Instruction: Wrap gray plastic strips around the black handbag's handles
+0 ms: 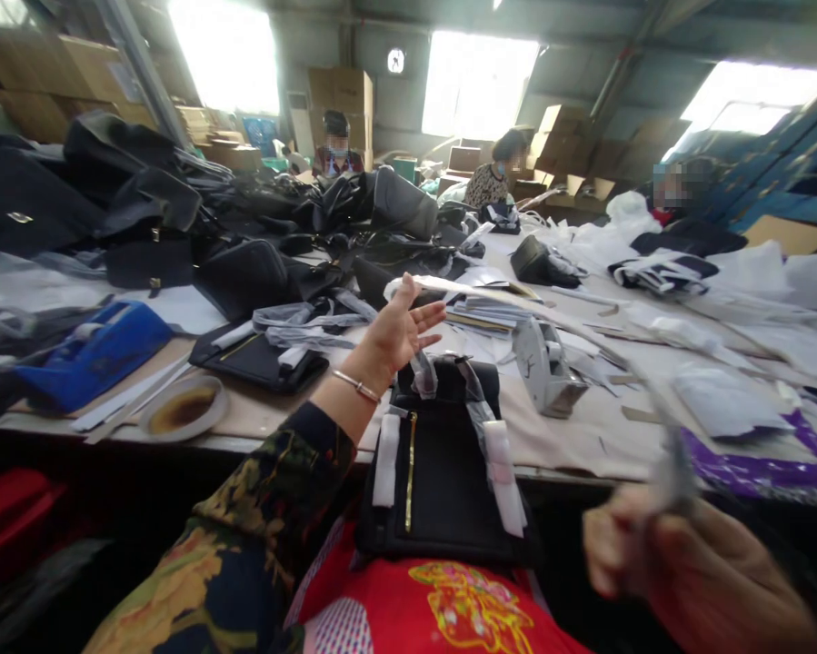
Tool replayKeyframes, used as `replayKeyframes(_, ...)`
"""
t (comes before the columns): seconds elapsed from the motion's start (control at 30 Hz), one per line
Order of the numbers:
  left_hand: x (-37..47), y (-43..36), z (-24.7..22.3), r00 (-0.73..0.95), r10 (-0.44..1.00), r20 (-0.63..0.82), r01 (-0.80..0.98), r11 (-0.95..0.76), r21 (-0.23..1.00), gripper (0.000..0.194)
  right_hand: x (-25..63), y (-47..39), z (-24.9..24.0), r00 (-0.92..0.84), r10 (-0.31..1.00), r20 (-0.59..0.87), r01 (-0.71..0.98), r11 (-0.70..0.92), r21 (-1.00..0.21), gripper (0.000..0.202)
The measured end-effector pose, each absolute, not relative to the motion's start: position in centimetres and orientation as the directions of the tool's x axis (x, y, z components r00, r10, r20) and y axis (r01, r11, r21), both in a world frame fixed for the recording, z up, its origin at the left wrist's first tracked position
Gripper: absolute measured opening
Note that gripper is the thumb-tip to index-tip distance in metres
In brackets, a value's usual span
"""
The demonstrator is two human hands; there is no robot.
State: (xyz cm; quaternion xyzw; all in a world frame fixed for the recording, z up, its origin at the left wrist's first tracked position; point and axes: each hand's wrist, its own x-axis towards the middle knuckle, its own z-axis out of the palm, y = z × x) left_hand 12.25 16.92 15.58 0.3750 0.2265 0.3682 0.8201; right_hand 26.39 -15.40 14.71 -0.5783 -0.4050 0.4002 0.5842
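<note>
A black handbag (pixel 442 472) with a gold zipper and white foam-wrapped straps rests on my lap against the table edge. My left hand (pixel 398 331) is raised above it, palm up, fingers spread, holding nothing; a long pale paper strip (pixel 517 304) runs just past its fingertips. My right hand (pixel 660 554), blurred at the lower right, is closed on the near end of that strip. A white tape dispenser (pixel 548 363) stands on the table just right of the bag.
Heaps of black bags (pixel 244 236) cover the table's left and back. A blue pouch (pixel 98 354), a small dish (pixel 183 409) and a flat black wallet (pixel 262 359) lie at the left. Paper scraps (pixel 722 400) litter the right. Three people sit at the far side.
</note>
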Motion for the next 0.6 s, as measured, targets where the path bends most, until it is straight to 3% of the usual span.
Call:
replayKeyframes(0.07, 11.6, 13.3, 14.4, 0.692, 0.72, -0.062, -0.338, 0.398, 0.853, 0.066, 24.4, -12.4, 14.1, 0.335, 0.937, -0.103, -0.092, -0.076, -0.993, 0.032)
replayKeyframes(0.13, 10.6, 9.7, 13.1, 0.79, 0.608, -0.076, -0.152, 0.315, 0.937, 0.065, 22.7, -9.5, 13.4, 0.268, 0.942, -0.204, -0.119, -0.178, -0.977, 0.038)
replayKeyframes(0.2, 9.3, 6.9, 12.1, 0.87, 0.491, -0.047, -0.068, 0.213, 0.975, 0.053, 21.7, -7.2, 12.5, 0.209, 0.949, -0.236, -0.082, -0.224, -0.971, 0.044)
replayKeyframes(0.27, 8.2, 5.4, 11.6, 0.889, 0.452, -0.08, -0.032, 0.235, 0.972, 0.043, 21.1, -5.5, 11.7, 0.149, 0.965, -0.218, -0.004, -0.22, -0.976, 0.046)
replayKeyframes(0.37, 7.0, 5.3, 11.3, 0.799, 0.59, -0.118, -0.049, 0.259, 0.965, 0.033, 21.0, -4.3, 11.0, 0.091, 0.986, -0.138, 0.198, -0.153, -0.968, 0.039)
replayKeyframes(0.47, 6.0, 6.3, 11.0, 0.635, 0.772, -0.027, -0.092, 0.11, 0.99, 0.023, 21.2, -4.4, 11.0, 0.24, 0.969, 0.062, 0.392, -0.038, -0.919, 0.028)
replayKeyframes(0.53, 5.5, 6.5, 10.8, 0.545, 0.835, 0.072, -0.102, -0.019, 0.995, 0.019, 21.1, -4.9, 11.2, 0.367, 0.928, 0.063, 0.333, -0.068, -0.941, 0.035)
replayKeyframes(0.6, 5.2, 6.0, 10.6, 0.52, 0.842, 0.146, -0.1, -0.109, 0.989, 0.021, 20.7, -5.3, 11.3, 0.332, 0.924, -0.191, 0.049, -0.219, -0.974, 0.05)
